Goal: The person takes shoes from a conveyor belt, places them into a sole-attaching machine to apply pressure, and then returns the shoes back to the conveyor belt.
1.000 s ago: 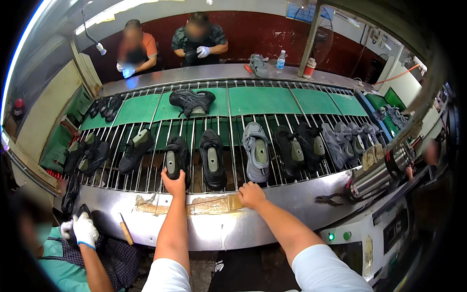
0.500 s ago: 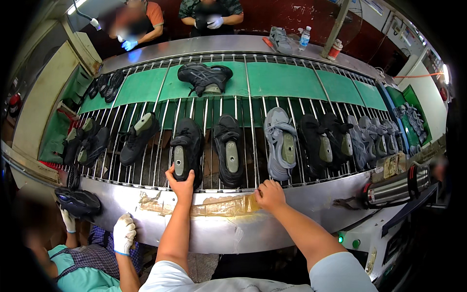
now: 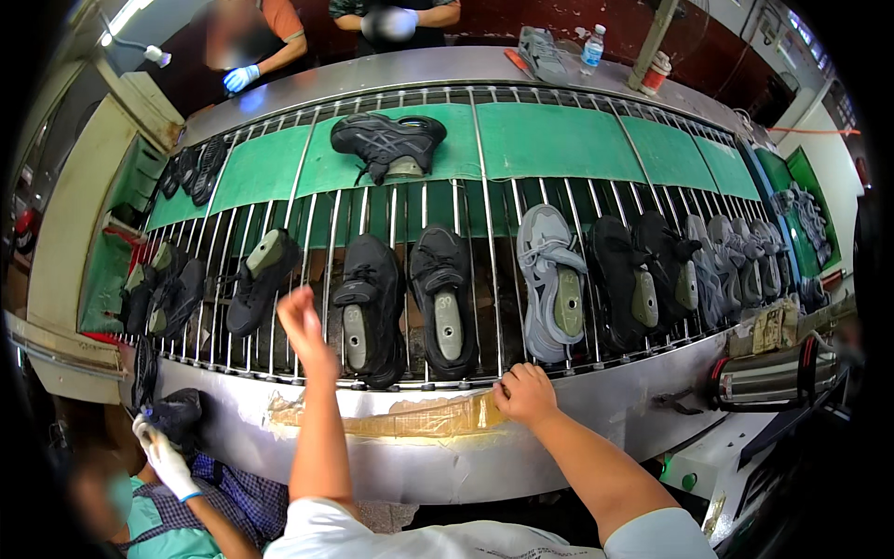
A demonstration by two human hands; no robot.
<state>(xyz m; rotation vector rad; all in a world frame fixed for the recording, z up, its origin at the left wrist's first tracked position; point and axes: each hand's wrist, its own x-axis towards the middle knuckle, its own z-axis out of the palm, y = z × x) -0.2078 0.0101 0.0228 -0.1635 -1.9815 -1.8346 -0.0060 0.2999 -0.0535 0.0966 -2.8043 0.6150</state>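
My blurred left hand [image 3: 312,340] hung over the metal bars [image 3: 499,279], apparently empty, spread or not I could not tell, while my right hand [image 3: 527,393] lay curled at the worktop's [image 3: 643,401] edge. The nearest black shoe [image 3: 371,268] sat on the bars just to the left hand's right, where a careless swing might have knocked it askew. I counted five black shoes and one grey shoe [image 3: 544,270] mid-row, the crowded ends uncountable, and one side-lying shoe [image 3: 396,144] beyond.
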